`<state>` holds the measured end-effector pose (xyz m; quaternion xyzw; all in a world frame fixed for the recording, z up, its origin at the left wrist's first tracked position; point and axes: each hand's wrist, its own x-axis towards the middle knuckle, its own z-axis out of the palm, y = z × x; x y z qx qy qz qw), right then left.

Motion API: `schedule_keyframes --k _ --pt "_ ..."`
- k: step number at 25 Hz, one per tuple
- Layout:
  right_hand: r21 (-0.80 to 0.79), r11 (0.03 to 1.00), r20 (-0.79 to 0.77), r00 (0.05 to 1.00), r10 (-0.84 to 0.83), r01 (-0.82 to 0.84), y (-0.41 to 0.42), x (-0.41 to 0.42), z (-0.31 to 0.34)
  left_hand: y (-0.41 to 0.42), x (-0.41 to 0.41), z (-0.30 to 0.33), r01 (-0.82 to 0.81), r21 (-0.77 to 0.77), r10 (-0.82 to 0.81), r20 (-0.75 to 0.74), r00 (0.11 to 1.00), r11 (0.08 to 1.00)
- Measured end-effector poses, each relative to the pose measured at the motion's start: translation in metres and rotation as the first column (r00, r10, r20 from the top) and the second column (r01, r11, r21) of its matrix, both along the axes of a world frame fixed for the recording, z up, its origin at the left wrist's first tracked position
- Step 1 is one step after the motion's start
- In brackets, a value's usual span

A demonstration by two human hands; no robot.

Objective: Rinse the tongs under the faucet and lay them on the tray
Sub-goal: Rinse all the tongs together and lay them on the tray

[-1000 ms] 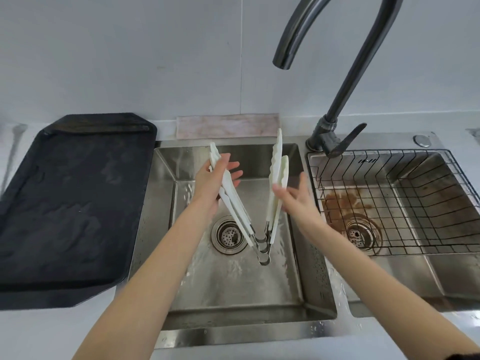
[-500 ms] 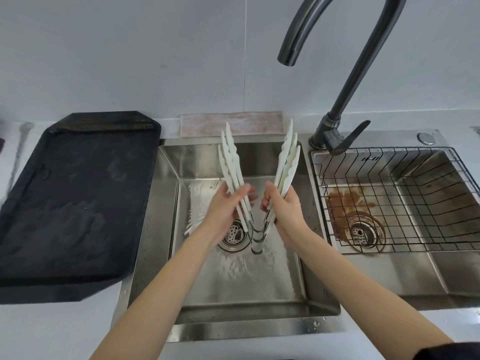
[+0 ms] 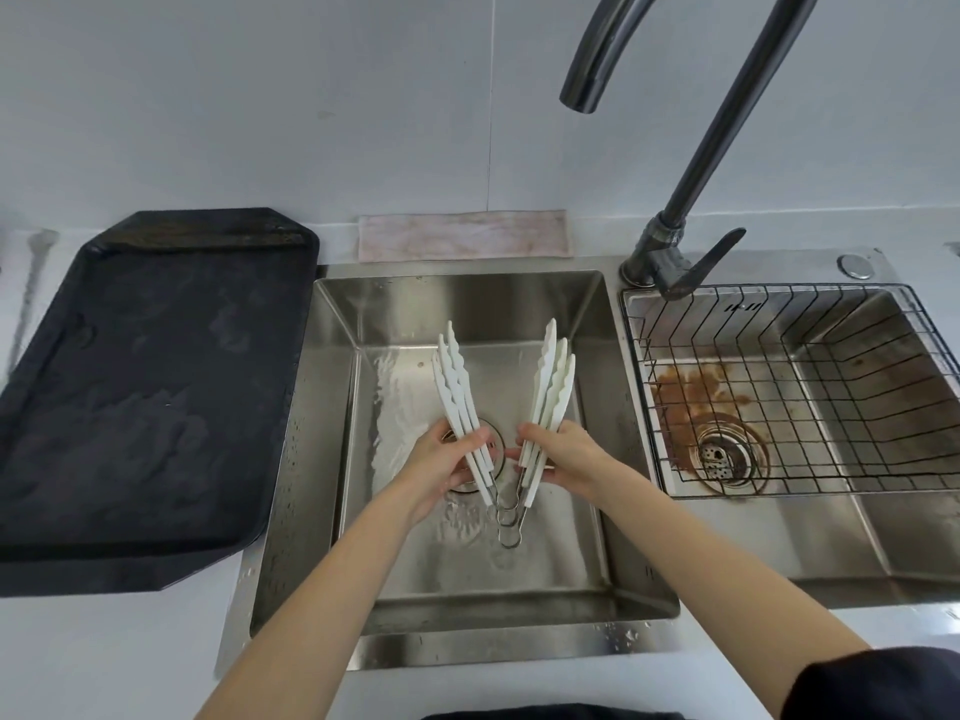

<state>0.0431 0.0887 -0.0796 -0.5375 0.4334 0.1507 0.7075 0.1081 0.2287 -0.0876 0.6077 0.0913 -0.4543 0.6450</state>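
Observation:
Several white tongs (image 3: 551,376) with metal hinge loops are stacked in a V over the left sink basin (image 3: 589,407), tips pointing away from me. My left hand (image 3: 441,465) grips the left arms of the tongs, my right hand (image 3: 563,454) grips the right arms. The hinges hang low just in front of the drain. The dark faucet (image 3: 691,174) arches above to the right; no water runs from its spout. The black tray (image 3: 135,387) lies on the counter left of the sink, wet and bare.
A right sink basin holds a black wire basket (image 3: 810,387) over a rust-stained drain. A pinkish cloth (image 3: 462,235) lies along the wall behind the left basin. Water drops sit on the sink's front rim.
Both hands slid down the tongs toward the hinges and closed on the arms. The tongs dropped lower into the basin and spread slightly wider.

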Motion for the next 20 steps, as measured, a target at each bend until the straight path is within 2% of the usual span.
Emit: schedule_keyframes --k 3,5,8,14,17,20 --pt "-0.125 0.986 0.002 0.994 0.113 -0.112 0.000 0.000 0.001 0.004 0.001 -0.003 -0.020 0.015 0.020 -0.028 0.999 1.000" --pt "-0.106 0.990 -0.020 0.995 0.095 -0.097 0.000 0.002 0.002 0.005 0.001 -0.003 -0.035 0.006 0.035 -0.072 0.997 0.999" --pt "-0.086 0.994 0.029 0.997 0.067 -0.064 0.001 0.003 0.000 0.006 0.003 -0.003 -0.082 -0.055 0.076 -0.107 0.991 0.995" --pt "-0.109 0.992 0.044 0.996 0.077 -0.071 0.000 0.003 0.001 0.008 0.010 0.000 -0.009 -0.026 0.009 -0.015 1.000 1.000" --pt "-0.192 0.976 0.053 0.992 0.111 -0.099 0.004 0.014 0.006 0.013 0.016 0.005 -0.038 -0.036 0.039 0.020 0.999 0.999" --pt "-0.196 0.975 0.095 0.987 0.126 -0.106 0.010 0.031 0.021 0.022 0.030 0.018 -0.087 -0.039 0.089 0.063 0.994 0.995"
